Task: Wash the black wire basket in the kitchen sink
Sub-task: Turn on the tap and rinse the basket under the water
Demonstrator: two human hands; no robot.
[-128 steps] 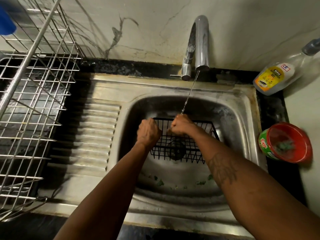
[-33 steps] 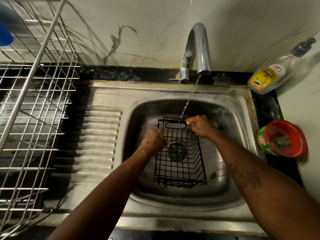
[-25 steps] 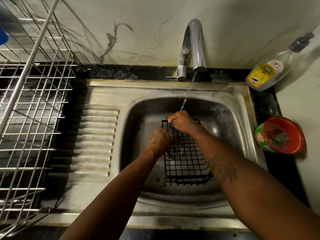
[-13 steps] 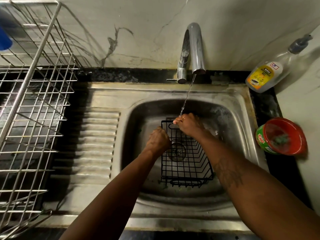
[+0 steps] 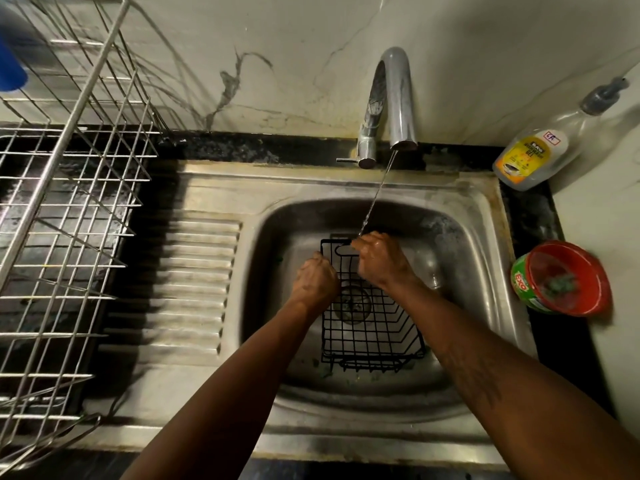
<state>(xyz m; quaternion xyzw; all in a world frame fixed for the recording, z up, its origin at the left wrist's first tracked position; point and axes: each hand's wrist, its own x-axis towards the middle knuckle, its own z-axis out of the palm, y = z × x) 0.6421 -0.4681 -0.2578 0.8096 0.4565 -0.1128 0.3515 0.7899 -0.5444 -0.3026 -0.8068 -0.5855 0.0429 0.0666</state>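
Observation:
The black wire basket (image 5: 372, 336) stands in the steel sink (image 5: 478, 282) over the drain, long side running away from me. My left hand (image 5: 317, 280) grips the basket's left rim. At the far end, my right hand (image 5: 379, 259) curls around the wires by the handle loop. A thin stream of water from the chrome tap (image 5: 394, 102) falls onto my right hand's fingers.
A steel dish rack (image 5: 65, 216) stands on the left counter beside the ribbed drainboard (image 5: 194, 282). A bottle of dish gel (image 5: 540, 150) lies at the back right. A red and green tub (image 5: 561, 278) holding a scrubber sits right of the sink.
The basket was turned from lying crosswise to lengthwise in the sink. Over the last second, my right hand has stayed at the far rim under the stream; my left hand still holds the left side.

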